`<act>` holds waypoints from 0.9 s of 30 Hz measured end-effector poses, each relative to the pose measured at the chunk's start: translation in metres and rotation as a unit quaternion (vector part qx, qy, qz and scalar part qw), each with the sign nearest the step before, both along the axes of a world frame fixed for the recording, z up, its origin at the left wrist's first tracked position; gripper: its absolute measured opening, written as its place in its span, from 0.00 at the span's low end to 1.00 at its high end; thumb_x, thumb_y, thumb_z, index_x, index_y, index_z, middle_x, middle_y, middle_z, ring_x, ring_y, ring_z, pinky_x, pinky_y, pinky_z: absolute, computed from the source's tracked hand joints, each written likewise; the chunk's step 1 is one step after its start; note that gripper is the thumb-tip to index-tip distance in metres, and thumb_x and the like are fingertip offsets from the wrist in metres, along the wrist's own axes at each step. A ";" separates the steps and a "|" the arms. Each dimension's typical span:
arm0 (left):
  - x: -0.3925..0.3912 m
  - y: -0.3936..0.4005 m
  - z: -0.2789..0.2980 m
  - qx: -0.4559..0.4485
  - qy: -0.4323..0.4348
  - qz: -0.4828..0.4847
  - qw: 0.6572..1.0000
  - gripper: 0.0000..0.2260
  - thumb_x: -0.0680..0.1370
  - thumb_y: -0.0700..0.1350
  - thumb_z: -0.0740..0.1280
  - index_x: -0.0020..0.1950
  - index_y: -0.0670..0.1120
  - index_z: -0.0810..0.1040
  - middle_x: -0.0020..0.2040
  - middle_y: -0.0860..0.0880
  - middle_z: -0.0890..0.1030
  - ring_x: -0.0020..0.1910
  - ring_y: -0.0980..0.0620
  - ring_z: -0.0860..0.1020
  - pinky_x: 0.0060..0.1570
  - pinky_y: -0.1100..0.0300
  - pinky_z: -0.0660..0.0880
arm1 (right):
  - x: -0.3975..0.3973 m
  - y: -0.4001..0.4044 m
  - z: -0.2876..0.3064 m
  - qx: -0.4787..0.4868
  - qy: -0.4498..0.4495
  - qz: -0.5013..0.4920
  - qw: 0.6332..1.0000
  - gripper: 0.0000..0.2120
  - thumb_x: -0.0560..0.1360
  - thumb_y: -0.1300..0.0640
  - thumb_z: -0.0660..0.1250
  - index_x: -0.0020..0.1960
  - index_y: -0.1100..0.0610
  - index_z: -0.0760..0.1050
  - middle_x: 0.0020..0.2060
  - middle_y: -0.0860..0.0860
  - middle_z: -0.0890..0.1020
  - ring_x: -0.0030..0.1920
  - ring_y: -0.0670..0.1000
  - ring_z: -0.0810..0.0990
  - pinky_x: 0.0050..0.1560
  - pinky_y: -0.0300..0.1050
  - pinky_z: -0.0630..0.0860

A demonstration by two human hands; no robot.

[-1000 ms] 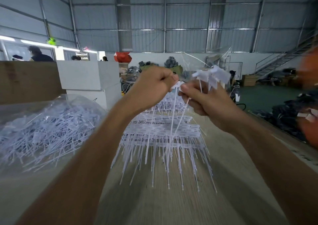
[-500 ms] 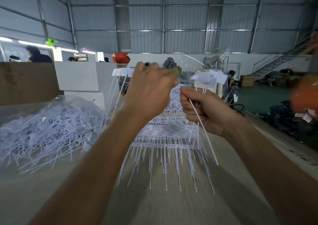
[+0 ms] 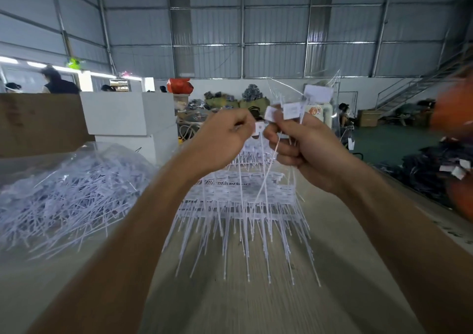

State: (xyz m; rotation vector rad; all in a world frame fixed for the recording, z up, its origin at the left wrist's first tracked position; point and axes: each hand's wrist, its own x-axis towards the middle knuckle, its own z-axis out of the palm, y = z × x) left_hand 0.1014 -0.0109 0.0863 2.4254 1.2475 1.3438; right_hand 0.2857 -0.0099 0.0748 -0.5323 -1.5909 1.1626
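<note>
- While both hands hung above the table [image 3: 256, 308], bagged ties [image 3: 64, 193] lay at left and racked ties [image 3: 240, 200] beneath.
- Right hand [image 3: 307, 152]: fingers curled round a tagged bunch [image 3: 291, 110].
- Left hand [image 3: 225, 139]: fingertips pinched a single tie [image 3: 258, 129] just beside the bunch.

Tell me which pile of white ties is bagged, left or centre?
The left pile, tangled loose inside clear plastic. The centre pile lies bare on the table in neat stacked rows.
</note>
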 end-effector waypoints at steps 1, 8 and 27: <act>-0.001 0.000 -0.001 -0.015 -0.005 -0.006 1.000 0.14 0.82 0.42 0.62 0.38 0.55 0.75 0.34 0.52 0.78 0.32 0.57 0.72 0.36 0.60 0.67 | 0.001 0.002 0.001 0.002 0.011 -0.009 1.000 0.03 0.85 0.57 0.58 0.54 0.55 0.69 0.33 0.50 0.73 0.27 0.46 0.57 0.26 0.37 0.56; 0.007 0.001 -0.008 0.008 0.047 -0.018 0.999 0.06 0.83 0.41 0.64 0.54 0.51 0.78 0.44 0.46 0.81 0.42 0.48 0.78 0.40 0.59 0.72 | -0.001 0.009 -0.004 0.038 -0.013 -0.177 0.983 0.24 0.85 0.44 0.54 0.62 0.64 0.74 0.26 0.50 0.74 0.28 0.47 0.65 0.27 0.38 0.64; -0.002 0.008 -0.011 0.023 0.067 -0.012 0.997 0.10 0.84 0.47 0.61 0.64 0.54 0.77 0.35 0.48 0.78 0.32 0.52 0.75 0.31 0.69 0.67 | 0.014 0.009 0.012 0.023 0.075 -0.256 0.964 0.05 0.85 0.49 0.59 0.53 0.45 0.74 0.28 0.42 0.67 0.25 0.41 0.64 0.25 0.35 0.63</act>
